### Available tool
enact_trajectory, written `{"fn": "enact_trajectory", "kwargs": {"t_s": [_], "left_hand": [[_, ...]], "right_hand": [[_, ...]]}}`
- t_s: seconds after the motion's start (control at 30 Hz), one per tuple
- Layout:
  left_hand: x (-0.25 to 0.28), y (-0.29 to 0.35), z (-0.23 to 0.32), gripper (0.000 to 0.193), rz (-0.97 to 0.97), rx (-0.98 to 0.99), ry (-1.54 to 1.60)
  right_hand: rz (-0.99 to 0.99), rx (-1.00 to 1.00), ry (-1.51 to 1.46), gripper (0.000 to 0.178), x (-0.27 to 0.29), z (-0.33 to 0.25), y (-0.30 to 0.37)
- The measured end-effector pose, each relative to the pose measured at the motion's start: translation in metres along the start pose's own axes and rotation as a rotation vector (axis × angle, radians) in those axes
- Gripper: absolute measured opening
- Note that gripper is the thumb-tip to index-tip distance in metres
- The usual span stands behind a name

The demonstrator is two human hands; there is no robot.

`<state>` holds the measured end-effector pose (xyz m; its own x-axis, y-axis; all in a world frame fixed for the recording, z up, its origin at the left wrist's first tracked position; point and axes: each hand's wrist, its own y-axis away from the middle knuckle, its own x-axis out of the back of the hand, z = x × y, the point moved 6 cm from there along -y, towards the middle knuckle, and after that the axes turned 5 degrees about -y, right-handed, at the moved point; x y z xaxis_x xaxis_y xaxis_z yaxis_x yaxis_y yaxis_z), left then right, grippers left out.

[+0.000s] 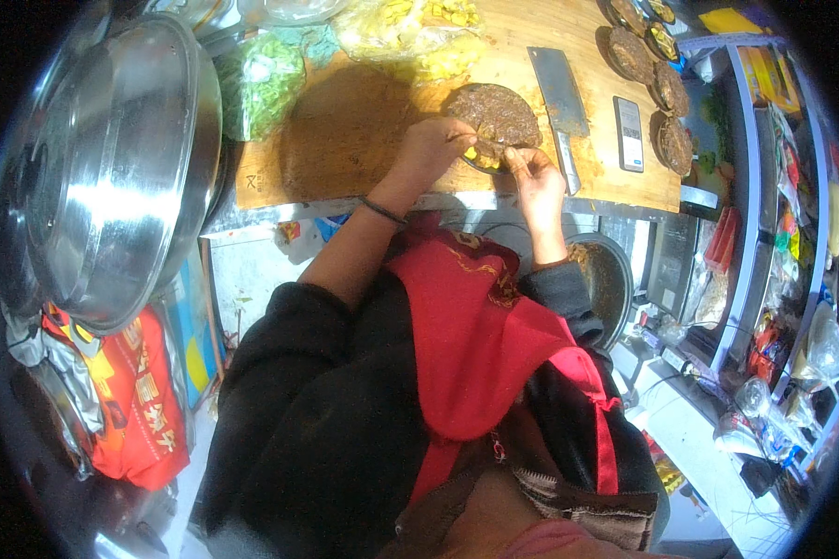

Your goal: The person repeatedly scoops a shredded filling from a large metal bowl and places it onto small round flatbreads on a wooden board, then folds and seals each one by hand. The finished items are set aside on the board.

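A flat round of brown, grainy food, like a layer of minced mixture, lies on the wooden board in front of me. Bits of yellow filling and a dark rim show at its near edge. My left hand pinches that edge from the left, its fingertips bent over the brown layer. At the right part of the same edge, my right hand pinches with thumb and fingers. Just right of the round lies a cleaver, its handle toward me.
A phone lies beyond the cleaver. Several similar brown rounds line the board's right edge. At the back are a bag of yellow pieces and a bag of chopped greens. A big metal basin stands left.
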<state>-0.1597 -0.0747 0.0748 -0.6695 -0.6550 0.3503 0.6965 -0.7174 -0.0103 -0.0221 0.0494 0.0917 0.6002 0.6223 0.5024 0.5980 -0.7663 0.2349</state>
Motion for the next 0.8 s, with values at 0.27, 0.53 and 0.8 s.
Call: {"fn": "enact_trajectory", "kwargs": {"t_s": [0.27,0.53,0.8], "left_hand": [[0.009,-0.014,0.003,0.019,0.159,-0.068,-0.243],[0.013,-0.019,0.002,0.013,0.178,-0.089,-0.243],[0.016,-0.025,-0.026,0.018,0.111,0.13,-0.133]], "right_hand": [[0.114,0.242,0.147,0.018,-0.004,-0.017,-0.019],[0.144,0.231,0.282,0.018,-0.007,-0.032,-0.025],[0.159,0.257,0.277,0.012,-0.003,-0.033,-0.029]]}}
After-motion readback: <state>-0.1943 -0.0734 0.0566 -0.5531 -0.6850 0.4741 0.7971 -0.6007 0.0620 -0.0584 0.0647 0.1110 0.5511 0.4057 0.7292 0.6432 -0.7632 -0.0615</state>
